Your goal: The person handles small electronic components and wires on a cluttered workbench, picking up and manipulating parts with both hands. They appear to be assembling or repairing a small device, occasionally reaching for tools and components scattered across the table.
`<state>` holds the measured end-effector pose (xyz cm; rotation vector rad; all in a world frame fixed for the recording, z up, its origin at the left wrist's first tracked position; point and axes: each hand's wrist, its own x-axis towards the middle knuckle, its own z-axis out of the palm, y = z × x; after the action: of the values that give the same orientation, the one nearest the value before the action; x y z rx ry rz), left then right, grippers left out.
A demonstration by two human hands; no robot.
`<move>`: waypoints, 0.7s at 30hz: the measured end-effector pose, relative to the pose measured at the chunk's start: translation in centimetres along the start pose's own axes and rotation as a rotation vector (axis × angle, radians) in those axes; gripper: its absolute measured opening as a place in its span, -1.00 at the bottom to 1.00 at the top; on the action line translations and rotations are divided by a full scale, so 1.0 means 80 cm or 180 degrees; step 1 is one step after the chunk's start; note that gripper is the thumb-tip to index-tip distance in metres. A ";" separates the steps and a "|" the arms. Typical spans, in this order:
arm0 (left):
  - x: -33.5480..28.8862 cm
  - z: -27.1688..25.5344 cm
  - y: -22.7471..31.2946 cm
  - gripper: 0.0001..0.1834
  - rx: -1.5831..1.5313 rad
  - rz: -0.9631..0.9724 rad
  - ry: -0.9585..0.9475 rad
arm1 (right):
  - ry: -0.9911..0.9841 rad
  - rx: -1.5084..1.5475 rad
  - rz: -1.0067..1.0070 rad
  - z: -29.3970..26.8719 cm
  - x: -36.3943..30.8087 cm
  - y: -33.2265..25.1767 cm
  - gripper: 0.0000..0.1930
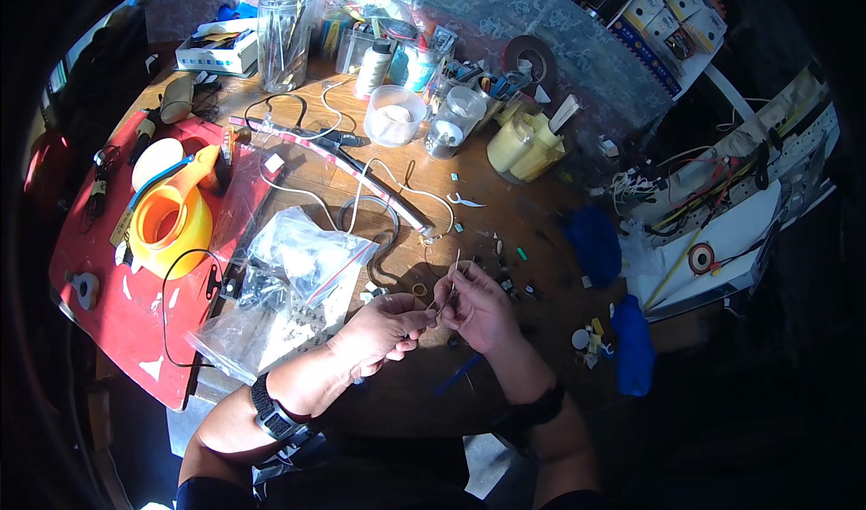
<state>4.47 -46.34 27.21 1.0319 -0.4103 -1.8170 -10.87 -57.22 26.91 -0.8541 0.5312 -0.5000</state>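
Close together over the near middle of the wooden table, both my hands are closed on something slim. My left hand (pixel 388 328) pinches between thumb and fingertips, palm turned inward. Facing it, my right hand (pixel 476 304) grips a thin, light-coloured, stick-like piece (pixel 458 256) whose tip rises above the fingers. Whether one piece or two run between the hands is too small to tell. A small yellowish ring (pixel 419 289) lies just beyond my left fingers. Several small dark and light parts (pixel 508 286) are scattered to the right of my right hand.
Clear plastic bags (pixel 298 253) lie left of my hands. Further left, a red board (pixel 108 284) carries an orange-yellow pitcher (pixel 171 230). A red-and-white strip (pixel 379 190) and cables cross the middle. Tubs and jars (pixel 394 118) line the back. Blue cloth (pixel 634 348) lies at right.
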 end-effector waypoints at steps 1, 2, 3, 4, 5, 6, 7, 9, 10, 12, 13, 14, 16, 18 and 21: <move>0.000 -0.001 0.001 -0.86 -0.0086 0.0039 -0.0008 | 0.0011 -0.0047 -0.0068 0.001 0.001 0.001 -0.91; 0.001 -0.001 0.001 -0.87 -0.0145 0.0035 0.0025 | 0.0082 -0.0032 -0.0145 0.001 0.002 0.001 -0.91; 0.001 -0.002 0.001 -0.88 -0.0072 0.0091 0.0021 | 0.0126 0.0001 -0.0231 -0.001 0.003 0.001 -0.91; 0.001 -0.002 0.001 -0.88 0.0026 0.0101 0.0061 | 0.0159 0.0029 -0.0315 -0.004 0.003 0.001 -0.92; 0.001 -0.002 0.000 -0.89 0.0109 0.0156 0.0057 | 0.0249 0.0074 -0.0351 -0.008 0.003 0.000 -0.91; 0.002 -0.002 -0.001 -0.89 0.0135 0.0141 0.0097 | 0.0323 0.0117 -0.0384 -0.013 0.002 -0.002 -0.91; 0.003 -0.002 -0.002 -0.89 0.0145 0.0170 0.0098 | 0.0432 0.0170 -0.0407 -0.019 0.000 -0.004 -0.91; 0.004 -0.002 -0.004 -0.89 0.0154 0.0219 0.0076 | 0.0576 0.0131 -0.0472 -0.031 -0.007 -0.008 -0.92; 0.005 -0.003 -0.004 -0.90 0.0153 0.0242 0.0053 | 0.0632 0.0115 -0.0533 -0.037 -0.010 -0.010 -0.92; 0.006 -0.006 -0.005 -0.92 0.0230 0.0220 0.0093 | 0.0647 0.0094 -0.0662 -0.049 -0.018 -0.015 -0.90; 0.006 -0.007 -0.006 -0.92 0.0183 0.0234 0.0070 | 0.0659 0.0040 -0.0709 -0.053 -0.022 -0.017 -0.90; 0.006 -0.008 -0.006 -0.92 0.0137 0.0248 0.0043 | 0.0714 -0.0001 -0.0752 -0.057 -0.026 -0.020 -0.90; 0.007 -0.009 -0.006 -0.93 0.0126 0.0279 0.0014 | 0.0842 0.0075 -0.0725 -0.061 -0.034 -0.023 -0.89; 0.007 -0.009 -0.006 -0.92 0.0111 0.0256 0.0126 | 0.0685 0.0242 -0.0672 -0.060 -0.041 -0.023 -0.88; 0.006 -0.007 -0.004 -0.87 0.0048 0.0344 0.0336 | 0.0647 0.0413 -0.0544 -0.053 -0.045 -0.018 -0.87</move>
<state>4.60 -46.53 26.42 1.0900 -0.4085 -1.6581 -16.49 -58.27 26.64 -0.7316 0.6074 -0.7752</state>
